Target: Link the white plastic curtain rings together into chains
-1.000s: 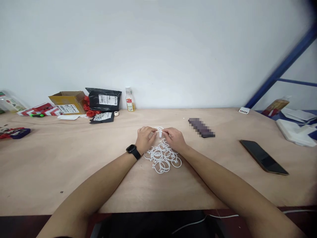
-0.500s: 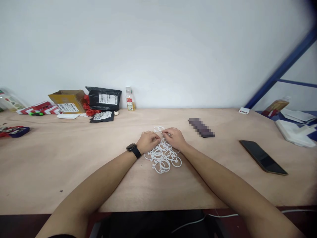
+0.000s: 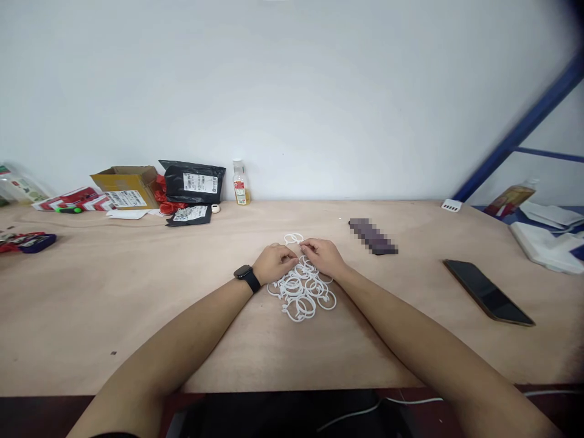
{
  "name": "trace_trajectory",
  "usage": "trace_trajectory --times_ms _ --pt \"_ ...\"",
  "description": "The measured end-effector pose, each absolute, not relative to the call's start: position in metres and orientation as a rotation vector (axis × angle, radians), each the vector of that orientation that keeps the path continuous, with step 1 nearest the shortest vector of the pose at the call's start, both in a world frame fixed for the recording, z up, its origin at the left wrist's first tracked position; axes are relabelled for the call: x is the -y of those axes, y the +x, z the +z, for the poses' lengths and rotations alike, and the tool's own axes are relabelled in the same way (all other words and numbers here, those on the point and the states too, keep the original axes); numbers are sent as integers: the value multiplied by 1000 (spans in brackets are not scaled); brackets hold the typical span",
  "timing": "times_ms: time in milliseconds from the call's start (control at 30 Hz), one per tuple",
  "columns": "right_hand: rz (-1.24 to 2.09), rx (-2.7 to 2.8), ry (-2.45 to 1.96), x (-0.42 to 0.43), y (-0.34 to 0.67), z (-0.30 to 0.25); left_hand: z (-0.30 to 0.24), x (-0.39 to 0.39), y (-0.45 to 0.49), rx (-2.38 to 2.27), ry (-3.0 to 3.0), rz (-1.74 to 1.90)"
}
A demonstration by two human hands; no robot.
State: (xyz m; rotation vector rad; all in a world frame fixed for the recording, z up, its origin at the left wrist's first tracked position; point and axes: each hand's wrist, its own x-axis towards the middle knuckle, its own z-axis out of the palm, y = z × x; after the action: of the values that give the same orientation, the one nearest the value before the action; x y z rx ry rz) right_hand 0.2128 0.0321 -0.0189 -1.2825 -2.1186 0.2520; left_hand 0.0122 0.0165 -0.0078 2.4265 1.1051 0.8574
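Observation:
A heap of several white plastic rings [image 3: 303,292] lies in the middle of the wooden table [image 3: 137,292]. Both my hands rest at its far edge, fingertips nearly meeting. My left hand [image 3: 275,263], with a black watch on the wrist, is curled with its fingers pinched on a white ring at the top of the heap. My right hand [image 3: 323,256] is also curled and pinches a ring there. One or two loose white rings [image 3: 292,238] lie just beyond my fingers.
A dark phone [image 3: 488,293] lies at the right. A blurred dark block [image 3: 373,236] sits beyond my right hand. At the back left stand a cardboard box [image 3: 125,187], black mail bags [image 3: 194,180] and a small bottle [image 3: 239,182]. White bags [image 3: 545,242] lie far right.
My hands have come down from a raised ring to the heap. The rings they held a second ago now lie on the table just beyond the fingers.

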Motion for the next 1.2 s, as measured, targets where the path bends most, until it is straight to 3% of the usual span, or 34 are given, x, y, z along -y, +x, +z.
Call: trace_trajectory --times_ms 567,1200 --pt "293 2345 -927 -33 211 -18 -8 -18 12 -1095 2486 801" --pt "277 2266 -1219 -30 216 -12 -9 -18 12 -1137 2464 812"
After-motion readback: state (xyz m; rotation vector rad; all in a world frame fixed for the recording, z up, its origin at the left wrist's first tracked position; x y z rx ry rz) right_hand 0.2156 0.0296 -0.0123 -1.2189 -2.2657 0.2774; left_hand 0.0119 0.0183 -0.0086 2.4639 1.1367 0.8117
